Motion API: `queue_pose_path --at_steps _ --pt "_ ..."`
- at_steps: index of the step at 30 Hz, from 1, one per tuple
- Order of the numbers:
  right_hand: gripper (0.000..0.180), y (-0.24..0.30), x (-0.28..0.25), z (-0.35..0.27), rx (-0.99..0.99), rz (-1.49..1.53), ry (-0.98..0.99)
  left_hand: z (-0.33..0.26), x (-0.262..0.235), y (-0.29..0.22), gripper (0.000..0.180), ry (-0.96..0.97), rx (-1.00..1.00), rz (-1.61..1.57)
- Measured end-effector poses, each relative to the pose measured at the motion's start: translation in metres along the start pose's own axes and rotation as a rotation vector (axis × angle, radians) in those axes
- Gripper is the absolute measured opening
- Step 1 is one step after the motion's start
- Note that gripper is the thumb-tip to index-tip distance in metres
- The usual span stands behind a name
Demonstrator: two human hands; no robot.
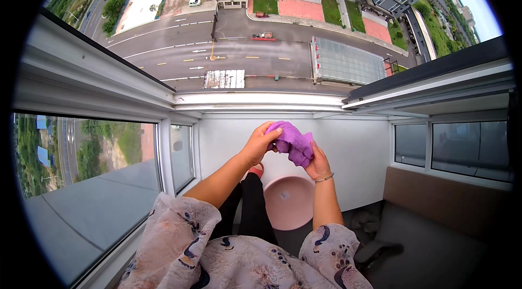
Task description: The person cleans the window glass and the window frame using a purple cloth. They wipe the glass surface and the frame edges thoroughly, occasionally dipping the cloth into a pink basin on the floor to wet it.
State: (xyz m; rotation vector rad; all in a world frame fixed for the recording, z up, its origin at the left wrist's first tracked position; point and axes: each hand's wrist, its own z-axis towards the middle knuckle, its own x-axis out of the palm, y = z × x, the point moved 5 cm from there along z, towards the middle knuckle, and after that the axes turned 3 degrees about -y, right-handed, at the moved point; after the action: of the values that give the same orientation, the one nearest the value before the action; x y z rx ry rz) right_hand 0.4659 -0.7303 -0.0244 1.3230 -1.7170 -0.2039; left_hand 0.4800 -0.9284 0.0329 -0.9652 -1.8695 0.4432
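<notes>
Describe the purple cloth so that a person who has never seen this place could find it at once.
Look below the open window sill, in front of the white wall. There the left hand and the right hand hold a crumpled purple cloth between them, above a round pink basin. It is the only purple, soft thing there.

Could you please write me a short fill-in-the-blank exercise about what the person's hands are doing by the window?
1. Both hands grip a bunched cloth whose colour is ____.
2. Below the hands, on the floor, stands a round pink ____.
3. A thin bracelet sits on the wrist of the ____ hand.
4. The left hand holds the cloth's ____ edge, as the picture shows it.

Missing words: purple; basin; right; left
</notes>
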Motion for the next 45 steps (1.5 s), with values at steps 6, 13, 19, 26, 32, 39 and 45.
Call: queue_pose_path --at_steps 6,13,19,26,32,39,45 --pt "0.021 0.007 0.007 0.054 -0.255 -0.583 -0.225 0.021 -0.084 -0.009 0.030 -0.052 -0.013 0.171" --pt "0.028 0.014 0.040 0.115 -0.734 -1.021 -0.376 0.049 -0.143 -0.009 0.029 -0.388 0.337 0.365" --pt "0.037 -0.017 0.042 0.182 -0.822 -1.286 -0.531 0.085 -0.204 -0.009 0.041 -0.810 0.489 0.867" --pt "0.041 -0.082 0.091 0.191 -0.906 -1.958 0.112 0.096 -0.179 0.018 0.043 -0.473 0.747 1.562" --pt "0.041 -0.069 0.086 0.218 -0.769 -2.058 0.009 0.125 -0.186 0.018 0.045 -0.486 0.598 1.667" --pt "0.042 -0.142 0.167 0.240 -0.729 -2.006 0.114 0.086 -0.272 -0.029 0.050 -0.570 0.432 1.747" --pt "0.056 -0.194 0.234 0.219 -0.984 -1.738 0.343 0.031 -0.338 -0.061 0.059 -0.944 0.266 1.816"
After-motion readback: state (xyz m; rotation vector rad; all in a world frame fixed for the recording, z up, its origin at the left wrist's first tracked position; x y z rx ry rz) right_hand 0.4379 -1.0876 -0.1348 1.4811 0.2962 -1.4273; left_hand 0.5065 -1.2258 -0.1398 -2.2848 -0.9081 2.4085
